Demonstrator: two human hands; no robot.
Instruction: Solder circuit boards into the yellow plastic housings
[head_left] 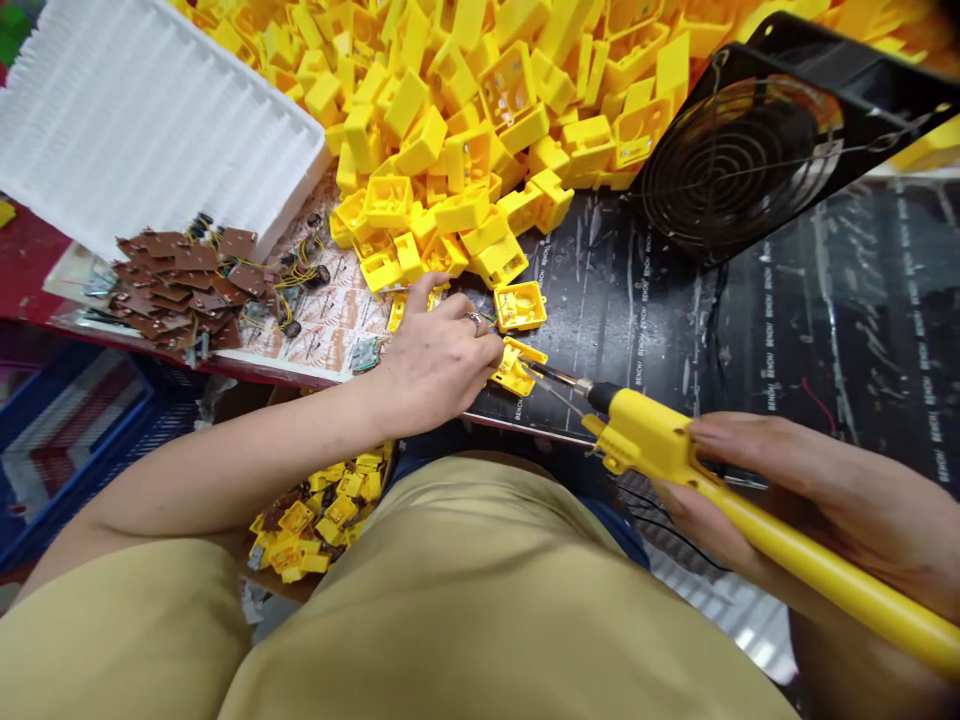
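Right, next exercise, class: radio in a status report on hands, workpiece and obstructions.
Right hand gripping yellow soldering tool, tip at yellow casing. Left hand beside casing, grip hidden. Second open casing close beyond; nothing seen blocking the tip.

smooth plastic soldering iron (660, 440), glossy bench top (600, 260), matt foam block (150, 120), cloth shirt (480, 590)
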